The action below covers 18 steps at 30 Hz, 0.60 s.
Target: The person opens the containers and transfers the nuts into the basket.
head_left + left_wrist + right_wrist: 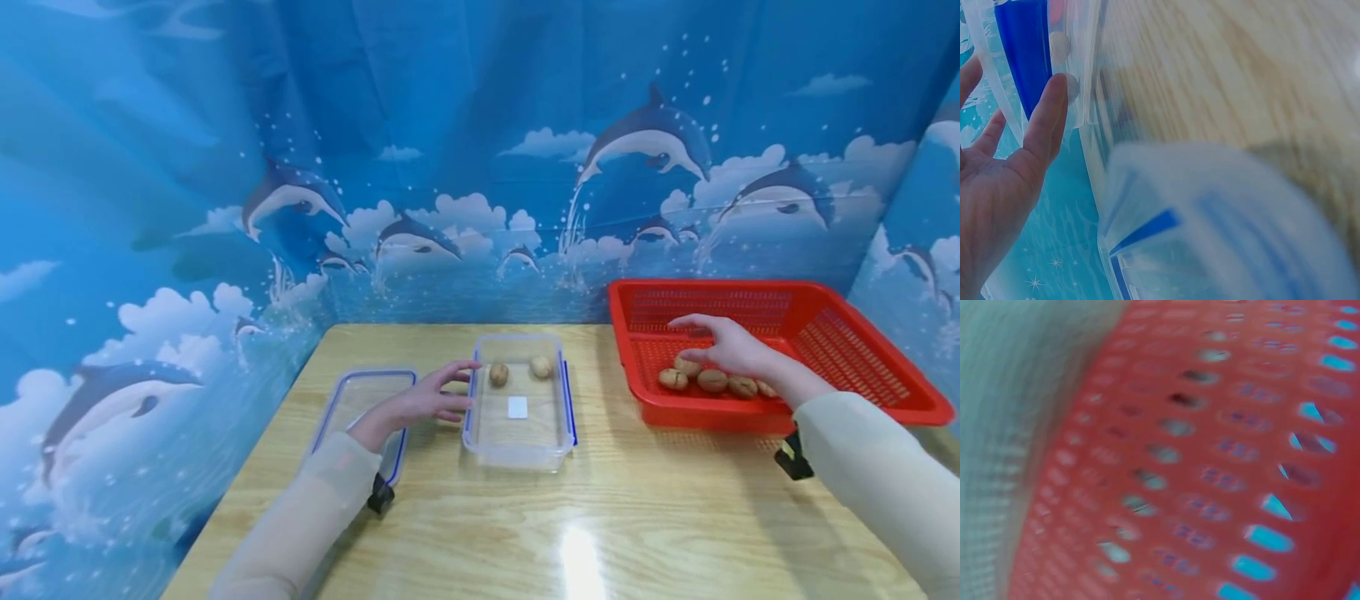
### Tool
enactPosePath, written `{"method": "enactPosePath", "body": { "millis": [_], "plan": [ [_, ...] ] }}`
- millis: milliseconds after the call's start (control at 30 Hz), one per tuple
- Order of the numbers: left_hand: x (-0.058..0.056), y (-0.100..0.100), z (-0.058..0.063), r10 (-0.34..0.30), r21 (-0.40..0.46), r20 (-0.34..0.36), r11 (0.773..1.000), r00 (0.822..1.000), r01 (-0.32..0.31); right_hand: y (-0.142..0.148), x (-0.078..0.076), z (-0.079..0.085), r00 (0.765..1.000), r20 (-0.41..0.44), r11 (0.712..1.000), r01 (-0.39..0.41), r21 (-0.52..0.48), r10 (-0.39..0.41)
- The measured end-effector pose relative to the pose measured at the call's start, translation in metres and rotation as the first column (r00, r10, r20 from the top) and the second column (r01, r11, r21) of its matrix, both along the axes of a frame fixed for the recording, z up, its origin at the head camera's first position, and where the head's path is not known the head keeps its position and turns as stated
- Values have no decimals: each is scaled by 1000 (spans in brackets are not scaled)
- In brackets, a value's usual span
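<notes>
My left hand [433, 395] is at the left side of a clear plastic box [517, 433], its fingers spread and relaxed along the wall. In the left wrist view, a finger of that hand [1004, 181] lies by the box's blue clip [1025, 50]. Inside the box sit a brown walnut [498, 374] and a paler one [541, 367]. My right hand [727, 346] hovers over a red basket [652, 408], thumb and fingers apart with nothing visible between them. Several walnuts [712, 381] lie in the basket below it. The right wrist view shows mostly blurred red mesh.
A clear lid [375, 383] with a blue seal lies on the wooden table [480, 533] left of the box, partly under my left forearm. Behind the table hangs a blue dolphin-print curtain [465, 150], close to the basket's back rim.
</notes>
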<state>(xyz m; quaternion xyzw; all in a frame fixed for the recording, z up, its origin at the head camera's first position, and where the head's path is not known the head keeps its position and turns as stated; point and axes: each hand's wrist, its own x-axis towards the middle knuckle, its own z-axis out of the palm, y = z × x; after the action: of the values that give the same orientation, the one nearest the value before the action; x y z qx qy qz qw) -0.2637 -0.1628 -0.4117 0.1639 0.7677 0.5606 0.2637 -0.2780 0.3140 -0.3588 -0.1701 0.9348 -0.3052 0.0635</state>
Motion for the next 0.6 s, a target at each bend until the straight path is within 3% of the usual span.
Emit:
{"method": "enactPosePath", "body": {
  "millis": [333,600],
  "plan": [
    [-2,-1,-2,-7,-8,-3,1000,1000,7,-33,12,39,995,-99,999,-37,-38,33],
    [-3,0,-2,5,-15,7,1000,1000,-5,-87,15,44,979,-142,984,-156,-87,143]
  ]
}}
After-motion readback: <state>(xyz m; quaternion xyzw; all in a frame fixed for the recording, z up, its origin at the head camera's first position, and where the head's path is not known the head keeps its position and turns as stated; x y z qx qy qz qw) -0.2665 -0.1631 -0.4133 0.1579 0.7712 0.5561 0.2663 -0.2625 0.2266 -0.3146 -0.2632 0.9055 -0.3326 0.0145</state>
